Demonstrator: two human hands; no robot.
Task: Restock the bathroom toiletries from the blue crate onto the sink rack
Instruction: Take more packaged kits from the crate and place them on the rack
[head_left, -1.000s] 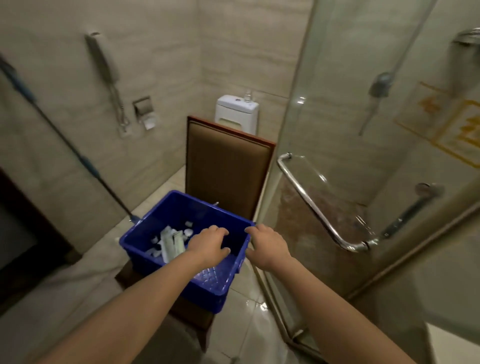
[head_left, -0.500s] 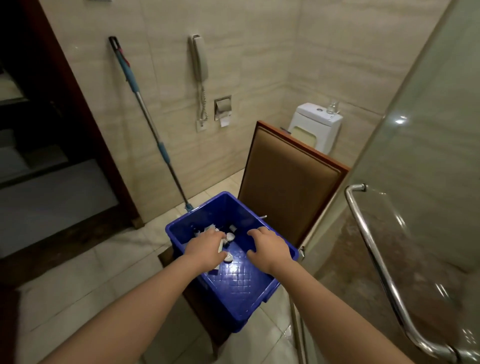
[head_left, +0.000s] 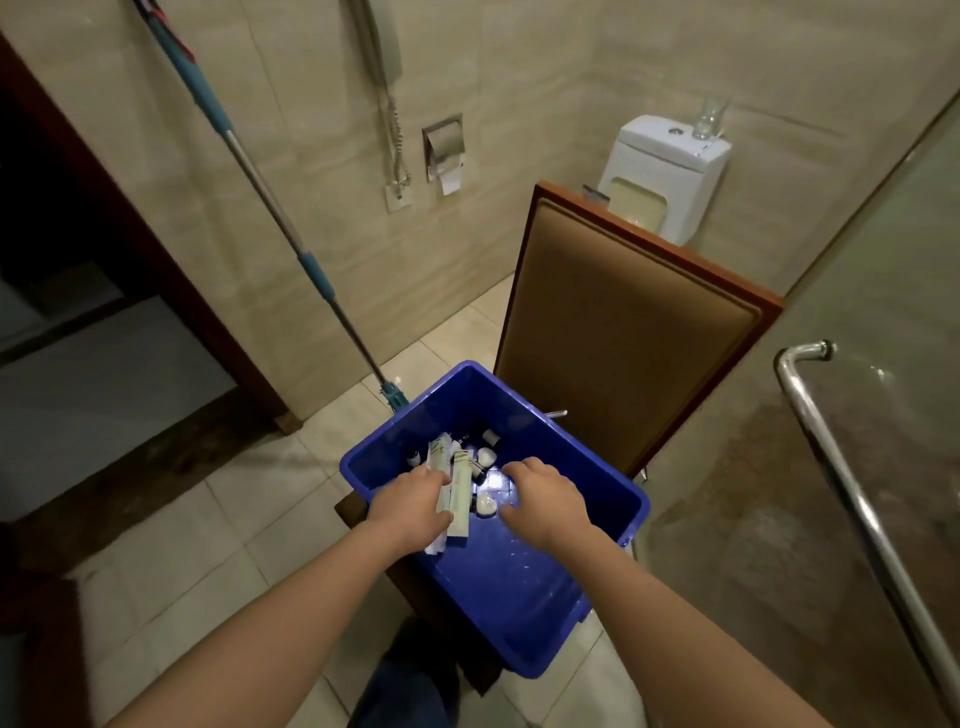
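Inside the blue crate (head_left: 519, 597), left hand (head_left: 410, 506) grips a bunch of pale packets (head_left: 460, 488); right hand (head_left: 545, 499) just beside, curled over small white items (head_left: 487, 457), hold unclear. Risk: the loose bunch could fan out and drop on lift.

Open-top blue crate (head_left: 519, 587), seen from above, w/ nothing over it: reach from overhead is free. Both hands are inside. Left hand (head_left: 410, 512) grips pale packets (head_left: 460, 493) at left-centre. Right hand (head_left: 545, 506) hovers fingers-down just beside it, near small white bottles (head_left: 487, 457). Clutter fills the crate's far-left part; the near half of its floor is bare. Padded chair back (head_left: 623, 338) stands tall just behind the crate's far-right side, blocking reach there. Mop handle (head_left: 270, 200) leans on the wall, foot at the crate's far corner. Right: glass shower door (head_left: 883, 260) w/ chrome bar (head_left: 826, 467), near. Left: open floor tiles (head_left: 208, 519).
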